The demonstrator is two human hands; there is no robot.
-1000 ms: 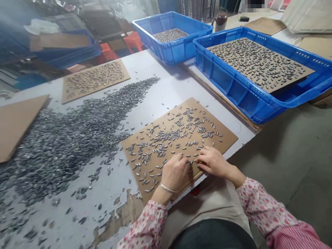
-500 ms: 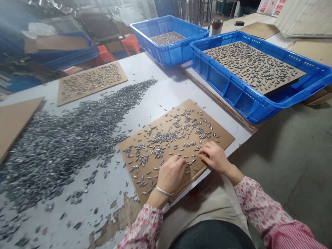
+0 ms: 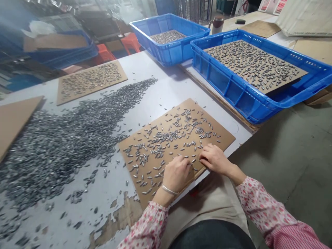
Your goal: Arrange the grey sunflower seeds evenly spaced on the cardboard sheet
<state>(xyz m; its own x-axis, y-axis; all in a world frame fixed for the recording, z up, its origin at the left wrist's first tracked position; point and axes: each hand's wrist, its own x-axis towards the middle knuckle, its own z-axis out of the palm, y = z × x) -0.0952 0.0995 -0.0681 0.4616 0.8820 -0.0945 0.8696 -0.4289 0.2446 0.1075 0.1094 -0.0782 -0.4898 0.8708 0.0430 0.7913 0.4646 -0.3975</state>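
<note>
A brown cardboard sheet (image 3: pixel 166 169) lies at the table's near edge, with many small grey metal pieces (image 3: pixel 167 136) scattered and bunched over it. My left hand (image 3: pixel 177 174) rests low on the sheet, its fingers curled down with the tips hidden beneath them. To its right, my right hand (image 3: pixel 213 158) touches the sheet near its front edge, fingers bent and pressed together. Whatever either hand pinches is too small or too covered to make out. A few loose pieces lie between the two hands.
A large heap of grey pieces (image 3: pixel 70 138) spreads over the table's left. Behind it lies another covered cardboard sheet (image 3: pixel 90 80); a bare one (image 3: pixel 15 119) is far left. Two blue crates (image 3: pixel 223 84) (image 3: pixel 168 53) holding covered sheets stand at the back and right.
My left hand has moved slightly right, closer to my right hand. The fingers of my right hand have drawn in more tightly, and that hand has shifted very little.
</note>
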